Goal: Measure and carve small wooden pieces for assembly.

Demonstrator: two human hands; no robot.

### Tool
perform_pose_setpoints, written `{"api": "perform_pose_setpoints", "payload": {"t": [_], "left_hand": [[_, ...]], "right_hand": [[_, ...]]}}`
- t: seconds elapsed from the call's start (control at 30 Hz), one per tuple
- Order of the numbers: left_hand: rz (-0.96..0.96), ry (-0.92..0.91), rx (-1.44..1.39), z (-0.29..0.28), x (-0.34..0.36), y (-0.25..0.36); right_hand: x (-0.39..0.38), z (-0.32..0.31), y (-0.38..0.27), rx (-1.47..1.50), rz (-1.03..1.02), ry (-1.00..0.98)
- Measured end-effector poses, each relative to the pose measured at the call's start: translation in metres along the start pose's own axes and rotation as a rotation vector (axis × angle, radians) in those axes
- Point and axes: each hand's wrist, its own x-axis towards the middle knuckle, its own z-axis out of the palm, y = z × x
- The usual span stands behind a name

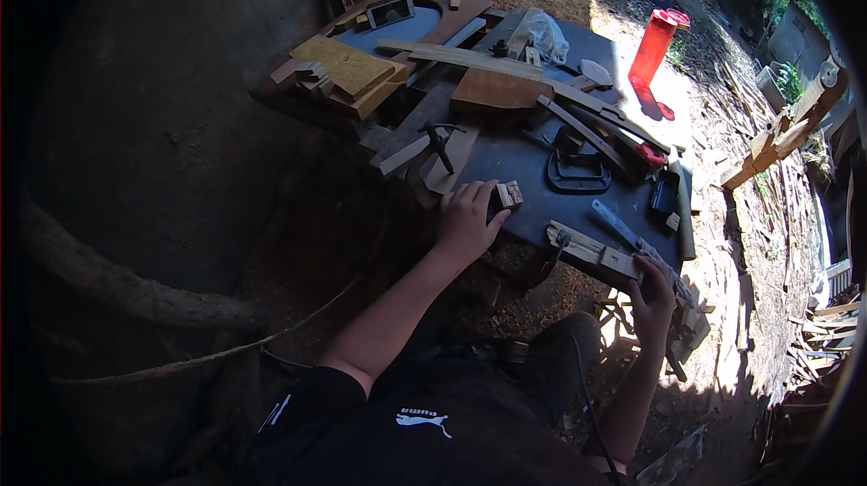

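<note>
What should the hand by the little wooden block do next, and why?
Probably close the left hand around the small pale wooden block and lift it. Its fingers already touch the block on the dark tabletop, while the right hand grips the wooden piece at the table's edge.

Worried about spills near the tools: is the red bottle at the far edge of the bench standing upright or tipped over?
Upright. The red bottle stands on its base on the bench, cap uppermost, its shadow cast beside it.
</note>
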Motion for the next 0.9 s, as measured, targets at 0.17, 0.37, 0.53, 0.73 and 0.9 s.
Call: {"api": "perform_pose_setpoints", "payload": {"t": [0.17, 0.37, 0.53, 0.73, 0.9], "left_hand": [[0.01, 0.015, -0.011, 0.0003, -0.0006, -0.0008], [0.022, 0.029, -0.013, 0.0007, -0.0006, -0.0011], [0.02, 0.022, -0.02, 0.0007, 0.0002, -0.0002], [0.022, 0.038, -0.013, 0.001, -0.0008, -0.0017], [0.021, 0.033, -0.022, 0.0015, -0.0009, -0.001]], "right_hand": [[0.0006, -0.0009, -0.0026, -0.032, -0.003, -0.004], [0.0004, 0.0002, -0.0016, -0.039, -0.019, 0.003], [0.0, -0.001, 0.0002, -0.025, -0.009, -0.006], [0.0004, 0.0001, 0.0013, -0.017, 0.0, -0.012], [0.0, -0.0002, 0.0037, -0.017, -0.003, -0.008]]}}
